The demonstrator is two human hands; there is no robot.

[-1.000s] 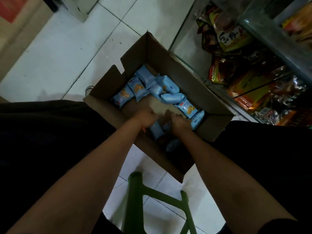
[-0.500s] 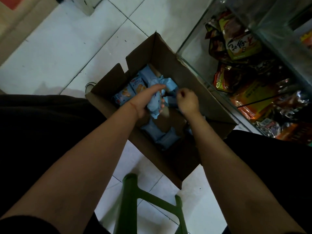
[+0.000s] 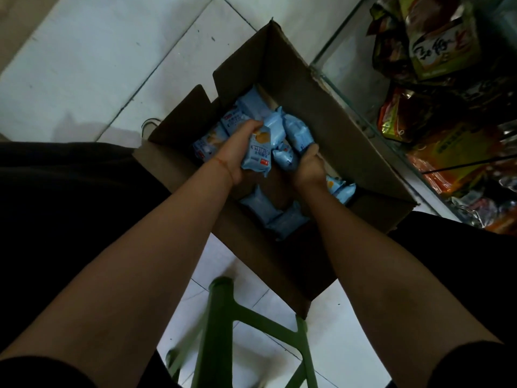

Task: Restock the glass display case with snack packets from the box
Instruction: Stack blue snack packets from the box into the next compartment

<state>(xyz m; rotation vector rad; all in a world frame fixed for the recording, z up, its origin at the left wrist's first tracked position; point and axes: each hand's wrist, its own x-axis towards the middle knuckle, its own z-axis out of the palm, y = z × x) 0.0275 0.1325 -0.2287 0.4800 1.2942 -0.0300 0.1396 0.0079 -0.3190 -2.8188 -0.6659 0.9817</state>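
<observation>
Left hand (image 3: pixel 235 155) and right hand (image 3: pixel 307 166) grasping blue snack packets (image 3: pixel 268 141) over the box (image 3: pixel 321 113); glass display case (image 3: pixel 363 113) just right of right hand.

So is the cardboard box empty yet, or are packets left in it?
Not empty. Blue snack packets lie on the floor of the cardboard box, apart from those gripped by the left hand and right hand.
</observation>
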